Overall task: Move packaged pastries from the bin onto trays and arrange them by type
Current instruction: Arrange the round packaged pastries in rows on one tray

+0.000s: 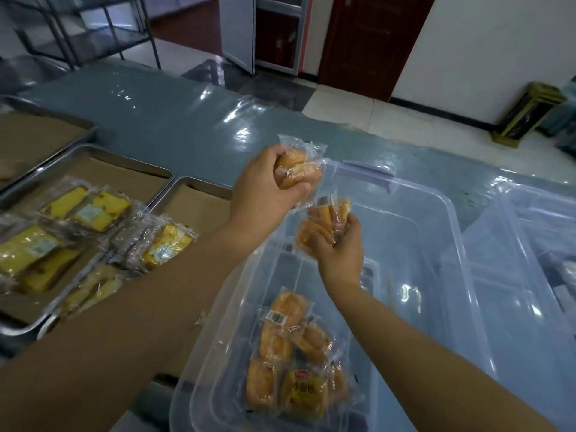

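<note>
A glossy blue-grey sheet covers the worktop (174, 126). Beyond its far edge are a pale tiled floor (358, 120), a dark wooden door (371, 35) and a metal rack (93, 29). A broad stretch of sheet lies between that edge and the metal trays (103, 151) on the left, which are lined with brown paper and carry wrapped yellow cake slices (87, 207). The clear bin (461, 244) stands just right of the trays, with a second clear bin (545, 232) just beside it. Over the bin's far half, the left hand (265, 185) has its grip curled round a wrapped bun (299, 169). Just below, the right hand (339, 247) grips another wrapped pastry (324, 222). More wrapped pastries (290, 353) lie at the bin's near end.
</note>
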The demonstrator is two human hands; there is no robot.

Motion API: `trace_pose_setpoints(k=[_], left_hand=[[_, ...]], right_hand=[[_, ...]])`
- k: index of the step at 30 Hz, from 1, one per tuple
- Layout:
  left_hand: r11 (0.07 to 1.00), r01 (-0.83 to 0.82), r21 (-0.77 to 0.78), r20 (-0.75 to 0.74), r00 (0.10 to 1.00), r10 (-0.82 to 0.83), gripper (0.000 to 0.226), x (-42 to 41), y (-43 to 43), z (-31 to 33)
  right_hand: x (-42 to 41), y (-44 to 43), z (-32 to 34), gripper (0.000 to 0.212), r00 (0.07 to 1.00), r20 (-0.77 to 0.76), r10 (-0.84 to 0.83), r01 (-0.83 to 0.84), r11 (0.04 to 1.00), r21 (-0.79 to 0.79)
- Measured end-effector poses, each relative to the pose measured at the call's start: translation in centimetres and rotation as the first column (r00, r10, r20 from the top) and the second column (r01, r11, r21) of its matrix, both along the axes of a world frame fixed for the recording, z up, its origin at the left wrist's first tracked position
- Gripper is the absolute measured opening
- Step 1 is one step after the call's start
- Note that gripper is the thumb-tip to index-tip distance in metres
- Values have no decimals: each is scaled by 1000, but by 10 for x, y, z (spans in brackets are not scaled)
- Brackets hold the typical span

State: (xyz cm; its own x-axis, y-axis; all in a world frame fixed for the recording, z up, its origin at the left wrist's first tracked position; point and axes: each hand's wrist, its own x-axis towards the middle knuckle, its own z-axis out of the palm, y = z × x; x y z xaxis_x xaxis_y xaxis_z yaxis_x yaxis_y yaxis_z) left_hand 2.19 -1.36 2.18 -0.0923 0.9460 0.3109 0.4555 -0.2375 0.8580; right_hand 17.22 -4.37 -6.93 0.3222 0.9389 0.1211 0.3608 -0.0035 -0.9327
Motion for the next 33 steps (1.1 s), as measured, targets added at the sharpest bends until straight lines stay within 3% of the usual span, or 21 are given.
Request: trace_pose_setpoints(k=[5,11,13,22,28,33], left_hand=[[992,-110,54,169,981,99,51,-28,-7,9],[987,-155,43,250,958,139,50,-98,-14,18],[980,-191,49,241,955,174,48,-131,-21,18],[958,-280,-69,280,916,287,39,-315,-59,-11],[929,-341,-145,194,911,364,29,-454,-81,-41],[919,-309,-243,84,937,338,40,-542,-100,-60]], right_hand=[[-19,6,59,60,1000,22,-19,13,969,246],[-87,14,102,68,964,257,75,-159,933,322],[-122,13,106,70,934,343,99,-215,923,318],[-313,7,86,72,836,459,302,-425,884,194],[-456,1,49,74,760,503,412,-536,835,127],[-544,-12,21,80,694,515,503,-597,802,22]])
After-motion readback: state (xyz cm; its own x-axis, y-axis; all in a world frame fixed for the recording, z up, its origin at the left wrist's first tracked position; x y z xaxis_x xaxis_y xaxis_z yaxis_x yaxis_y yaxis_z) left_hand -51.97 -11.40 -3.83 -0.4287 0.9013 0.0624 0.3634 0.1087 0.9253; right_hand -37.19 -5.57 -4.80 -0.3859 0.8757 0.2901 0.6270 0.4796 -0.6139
